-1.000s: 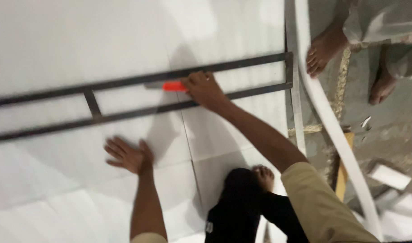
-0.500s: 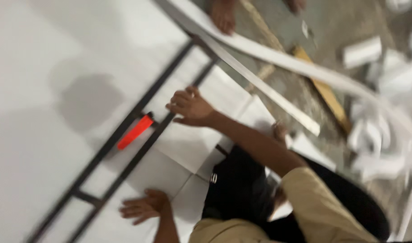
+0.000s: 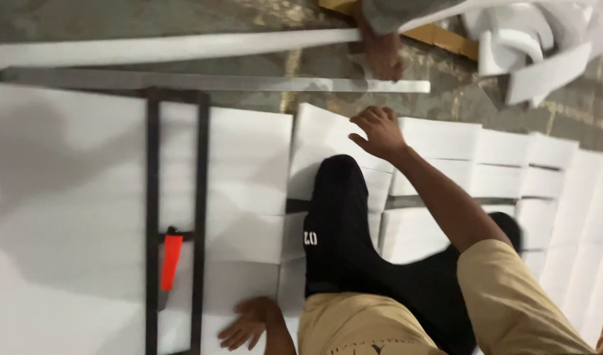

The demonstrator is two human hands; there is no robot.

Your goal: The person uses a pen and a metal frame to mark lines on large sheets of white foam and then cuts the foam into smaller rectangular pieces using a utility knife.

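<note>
My left hand (image 3: 249, 322) lies flat with fingers spread on the large white sheet (image 3: 64, 197), just right of a black metal frame (image 3: 200, 197). A red-handled cutter (image 3: 171, 260) rests between the frame's two rails, with neither hand on it. My right hand (image 3: 380, 131) is stretched out over a stack of cut white sheets (image 3: 327, 131), fingers loosely curled and holding nothing. My black-trousered knee (image 3: 341, 217) sits between the two hands.
A long metal straightedge (image 3: 249, 83) and a long white strip (image 3: 183, 47) lie along the grey floor at the top. Another person's bare foot (image 3: 380, 56) stands there. Rows of cut white sheets (image 3: 545, 171) fill the right; white offcuts (image 3: 545, 46) are piled top right.
My right hand has let go of the red cutter, left the frame and reached over to the cut sheets. The cutter stays on the frame. The view has swung round.
</note>
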